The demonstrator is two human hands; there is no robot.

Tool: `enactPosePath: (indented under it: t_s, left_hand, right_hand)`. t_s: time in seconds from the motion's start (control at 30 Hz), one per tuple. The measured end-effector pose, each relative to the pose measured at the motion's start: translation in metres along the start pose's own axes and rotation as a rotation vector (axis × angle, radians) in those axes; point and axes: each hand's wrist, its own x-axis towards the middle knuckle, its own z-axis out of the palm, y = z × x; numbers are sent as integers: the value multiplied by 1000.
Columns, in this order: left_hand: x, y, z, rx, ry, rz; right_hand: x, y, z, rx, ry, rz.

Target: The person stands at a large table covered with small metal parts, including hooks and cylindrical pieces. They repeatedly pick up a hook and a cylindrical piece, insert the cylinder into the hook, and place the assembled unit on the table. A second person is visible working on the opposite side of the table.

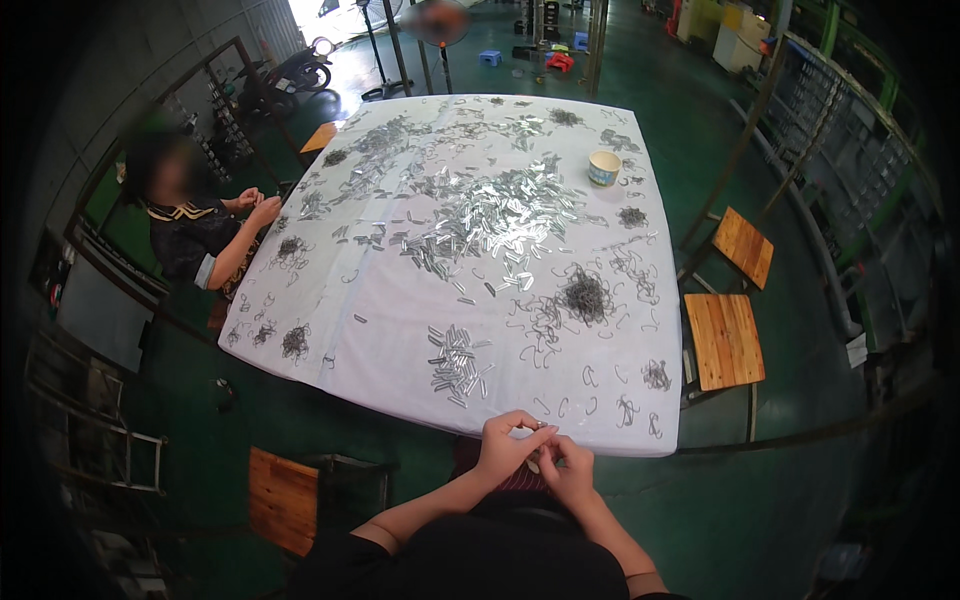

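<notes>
At the near edge of the white-covered table (pixel 400 350), my left hand (pixel 510 445) and my right hand (pixel 568 470) meet, fingertips pinched together. Something small and shiny shows between them, too small to name. Just beyond my hands lie several loose bent wire hooks (pixel 564 408). A small heap of short silver metal strips (pixel 457 365) is ahead of my left hand. Farther off, a dark tangled pile of wire hooks (pixel 587 296) sits right of the middle, and a large bright heap of metal strips (pixel 510 210) spreads over the table's centre.
Across the left edge, a seated person (pixel 195 215) holds both hands together over the table. A paper cup (pixel 604 168) stands at the far right. Wooden stools (pixel 724 340) line the right side; another stool (pixel 283 500) is at lower left. Beyond stands a fan (pixel 440 30).
</notes>
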Motion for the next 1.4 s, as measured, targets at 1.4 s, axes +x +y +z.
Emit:
enactPosePath:
  t_s: [1.4]
  left_hand:
    - [-8,11,-10,276,-21,387]
  right_hand:
    - [8,48,-8,569,-200,598]
